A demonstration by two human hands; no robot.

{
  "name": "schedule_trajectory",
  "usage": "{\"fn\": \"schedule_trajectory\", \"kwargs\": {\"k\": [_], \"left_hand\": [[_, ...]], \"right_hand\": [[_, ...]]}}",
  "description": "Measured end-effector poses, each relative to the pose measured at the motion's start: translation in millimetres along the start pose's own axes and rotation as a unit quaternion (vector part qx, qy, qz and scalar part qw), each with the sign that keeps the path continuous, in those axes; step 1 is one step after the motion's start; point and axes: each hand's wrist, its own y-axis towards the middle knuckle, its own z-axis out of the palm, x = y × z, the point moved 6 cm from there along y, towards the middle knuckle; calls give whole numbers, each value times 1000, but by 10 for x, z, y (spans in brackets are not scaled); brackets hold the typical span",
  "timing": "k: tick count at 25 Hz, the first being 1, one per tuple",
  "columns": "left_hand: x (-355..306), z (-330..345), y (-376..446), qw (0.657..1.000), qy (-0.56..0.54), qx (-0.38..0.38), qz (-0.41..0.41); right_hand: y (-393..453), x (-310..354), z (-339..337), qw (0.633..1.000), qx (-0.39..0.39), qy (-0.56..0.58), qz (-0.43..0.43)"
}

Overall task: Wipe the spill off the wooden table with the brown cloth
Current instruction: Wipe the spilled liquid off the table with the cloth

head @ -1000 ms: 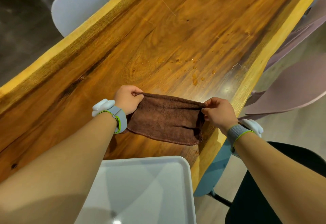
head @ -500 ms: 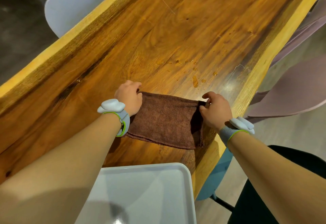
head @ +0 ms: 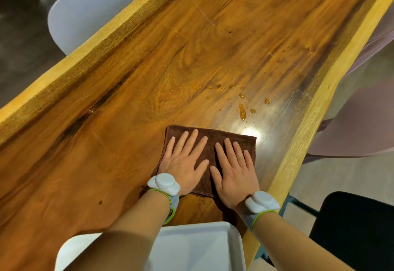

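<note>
The brown cloth (head: 213, 135) lies flat and folded on the wooden table (head: 128, 110), near its right edge. My left hand (head: 183, 164) rests palm down on the cloth's left half, fingers spread. My right hand (head: 234, 168) presses flat on its right half, thumbs almost touching. The spill (head: 242, 110) is a scatter of amber droplets and a small streak on the wood just beyond the cloth's far right corner, apart from it.
A white tray (head: 202, 247) sits on the table's near end under my forearms. A white chair (head: 85, 12) stands at the left side. Pinkish chairs (head: 362, 121) and a black seat (head: 358, 228) are off the right edge.
Both hands let go of the cloth's upper corners and now lie flat on it. The cloth went from hanging stretched between them to lying on the table, closer to the spill.
</note>
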Motion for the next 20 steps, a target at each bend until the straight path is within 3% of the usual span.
{"fn": "schedule_trajectory", "kwargs": {"k": [20], "left_hand": [[328, -322, 1162, 996, 8, -85, -22]], "right_hand": [[1292, -148, -161, 998, -31, -57, 0]]}}
